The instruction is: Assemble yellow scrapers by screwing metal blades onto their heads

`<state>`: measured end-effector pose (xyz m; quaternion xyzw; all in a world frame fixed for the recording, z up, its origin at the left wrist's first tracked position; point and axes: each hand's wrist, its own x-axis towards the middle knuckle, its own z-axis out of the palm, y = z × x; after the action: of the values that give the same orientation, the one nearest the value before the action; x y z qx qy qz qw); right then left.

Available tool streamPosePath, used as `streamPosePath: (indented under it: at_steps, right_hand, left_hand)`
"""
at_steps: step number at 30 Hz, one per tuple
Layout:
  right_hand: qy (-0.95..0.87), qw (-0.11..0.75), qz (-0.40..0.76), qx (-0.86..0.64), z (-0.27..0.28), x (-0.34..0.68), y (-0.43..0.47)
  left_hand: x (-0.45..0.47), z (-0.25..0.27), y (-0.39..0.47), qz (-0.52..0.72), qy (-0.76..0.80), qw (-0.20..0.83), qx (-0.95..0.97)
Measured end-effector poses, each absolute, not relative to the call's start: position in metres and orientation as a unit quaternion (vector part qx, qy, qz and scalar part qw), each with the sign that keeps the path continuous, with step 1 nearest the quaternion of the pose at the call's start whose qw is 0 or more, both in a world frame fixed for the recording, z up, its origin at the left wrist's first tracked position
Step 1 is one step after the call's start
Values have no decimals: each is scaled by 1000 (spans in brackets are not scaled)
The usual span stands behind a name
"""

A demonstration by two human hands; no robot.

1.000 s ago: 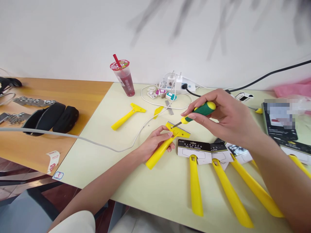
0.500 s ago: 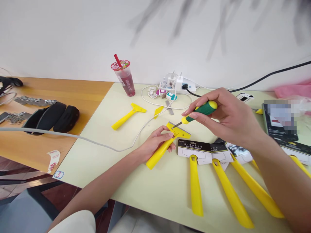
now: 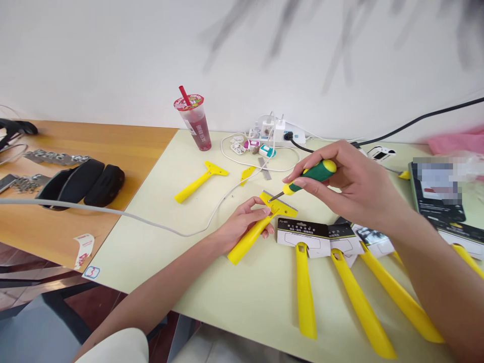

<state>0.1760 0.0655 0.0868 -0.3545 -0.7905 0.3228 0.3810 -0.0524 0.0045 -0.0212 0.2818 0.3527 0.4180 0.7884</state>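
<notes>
My left hand (image 3: 242, 224) is closed round the neck of a yellow scraper (image 3: 249, 242), whose wide head with a metal blade edge points away from me. In my right hand (image 3: 351, 184) is a screwdriver (image 3: 317, 172) with a green and yellow handle, pinched between thumb and fingers. Its tip meets a small screw at the left side of the scraper head. Beyond lie another yellow scraper (image 3: 200, 182), a loose yellow head plate (image 3: 247, 175) and a grey blade (image 3: 264, 169). Several scrapers with black-and-white cards, one a carded scraper (image 3: 305, 292), lie to the right.
A cup of red drink (image 3: 198, 126) with a straw stands near the wall. Behind the work sits a power strip (image 3: 278, 132) with chargers, and a white cable (image 3: 181, 234) crosses the table. At right rests a phone (image 3: 434, 189); black cases (image 3: 85, 181) lie at left.
Almost nothing differs. The view has shifted very slightly, while both hands keep their grip and the screwdriver tip stays at the screw.
</notes>
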Motion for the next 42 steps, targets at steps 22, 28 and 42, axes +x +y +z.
streamPosePath:
  at_steps: [22, 28, 42]
  right_hand:
    - [-796, 377, 329, -341, 86, 178, 62]
    - [-810, 366, 301, -346, 87, 174, 59]
    - [-881, 337, 208, -258, 69, 170, 65]
  left_hand:
    - [-51, -20, 4, 418, 352, 789, 282]
    - [-50, -20, 4, 416, 355, 787, 284]
    - [-51, -21, 4, 413, 357, 790, 280]
